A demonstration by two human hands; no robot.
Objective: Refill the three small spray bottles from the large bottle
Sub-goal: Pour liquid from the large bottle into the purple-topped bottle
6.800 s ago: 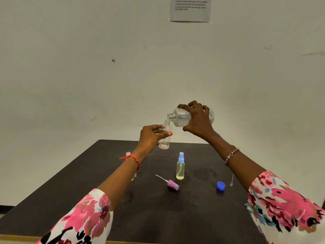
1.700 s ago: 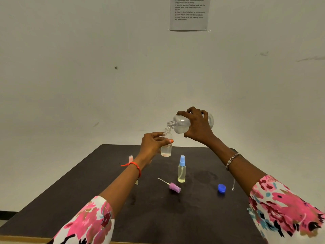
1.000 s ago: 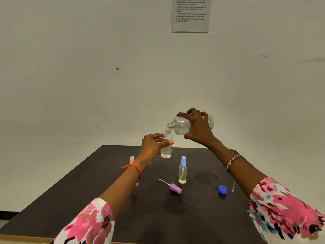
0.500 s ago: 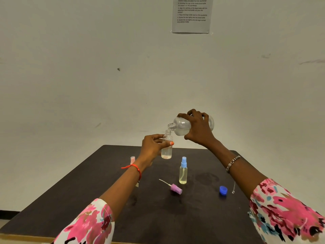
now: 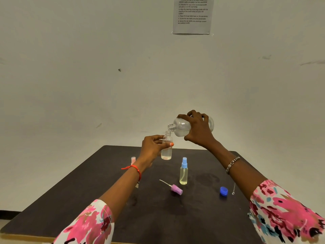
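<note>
Clear small bottle (image 5: pixel 166 152) pinched in left fingers (image 5: pixel 156 138); right fingers (image 5: pixel 193 114) grip tilted large bottle (image 5: pixel 181 125).

The surface (image 5: pixel 158 224) lies open along its near edge. Mid-surface an upright blue-topped spray bottle (image 5: pixel 183 173) stands, a purple spray head (image 5: pixel 177 189) lying just beside it. A blue cap (image 5: pixel 223 191) sits toward the right edge, and a pink-topped bottle (image 5: pixel 133 160) near the far-left corner, half hidden behind the left forearm (image 5: pixel 123 187).

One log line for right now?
step: pour | right hand: grips tilted large bottle | left hand: holds uncapped small bottle under its neck
</note>
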